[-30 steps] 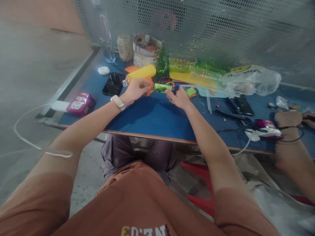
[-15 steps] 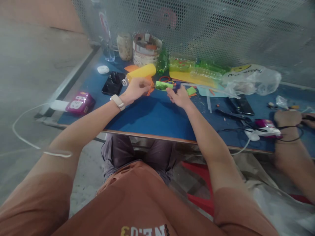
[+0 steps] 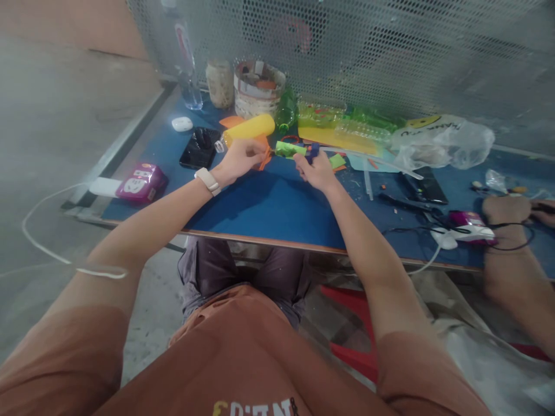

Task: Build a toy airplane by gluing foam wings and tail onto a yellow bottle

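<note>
A green-and-blue tool, apparently a glue gun (image 3: 289, 149), is held over the worktop (image 3: 269, 214) by the right hand (image 3: 319, 172), which is wrapped round its blue rear part. An orange piece (image 3: 266, 157) just beyond its tip is pinched between the thumb and fingers of the left hand (image 3: 243, 159). The gun is judged light and rigid, best gripped by its handle, with the possibly hot tip avoided; the orange piece seems thin, soft, easily creased, and best taken by an edge.
</note>
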The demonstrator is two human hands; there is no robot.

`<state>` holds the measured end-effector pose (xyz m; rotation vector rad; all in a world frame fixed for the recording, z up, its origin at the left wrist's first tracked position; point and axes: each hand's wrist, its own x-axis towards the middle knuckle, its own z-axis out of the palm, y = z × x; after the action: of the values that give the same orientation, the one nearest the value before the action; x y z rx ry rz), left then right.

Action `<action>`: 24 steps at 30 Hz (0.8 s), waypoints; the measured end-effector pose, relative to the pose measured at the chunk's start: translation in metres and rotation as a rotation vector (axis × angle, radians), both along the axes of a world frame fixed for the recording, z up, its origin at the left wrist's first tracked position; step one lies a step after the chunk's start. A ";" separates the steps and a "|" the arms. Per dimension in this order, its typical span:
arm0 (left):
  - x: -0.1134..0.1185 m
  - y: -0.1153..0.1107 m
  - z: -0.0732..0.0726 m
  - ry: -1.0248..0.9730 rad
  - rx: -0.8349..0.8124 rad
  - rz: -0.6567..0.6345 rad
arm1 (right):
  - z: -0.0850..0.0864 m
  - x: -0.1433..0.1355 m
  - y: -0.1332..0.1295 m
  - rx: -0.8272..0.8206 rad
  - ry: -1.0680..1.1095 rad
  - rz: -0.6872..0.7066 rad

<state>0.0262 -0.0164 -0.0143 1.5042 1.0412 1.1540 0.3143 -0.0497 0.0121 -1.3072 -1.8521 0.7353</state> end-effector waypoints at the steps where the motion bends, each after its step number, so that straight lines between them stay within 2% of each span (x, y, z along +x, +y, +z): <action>1: 0.001 -0.002 0.004 0.012 -0.033 -0.004 | 0.000 0.001 0.000 0.002 -0.003 -0.002; 6: 0.003 -0.009 0.014 0.016 -0.078 -0.019 | -0.009 0.007 0.007 0.023 -0.018 -0.004; 11: 0.000 -0.004 0.005 0.003 -0.011 -0.037 | -0.024 0.013 0.019 0.044 -0.003 -0.015; 14: -0.001 -0.003 0.001 0.009 -0.011 -0.073 | -0.027 0.016 0.023 0.075 -0.003 -0.060; 19: -0.001 -0.003 0.002 -0.028 0.005 -0.079 | -0.021 0.030 0.027 0.066 -0.026 -0.090; 24: -0.002 0.000 0.001 -0.034 -0.008 -0.087 | -0.007 0.069 0.031 0.053 -0.185 -0.147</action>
<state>0.0247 -0.0165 -0.0134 1.5035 0.9474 1.1095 0.3838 -0.0183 0.0050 -1.5013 -1.8809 0.4992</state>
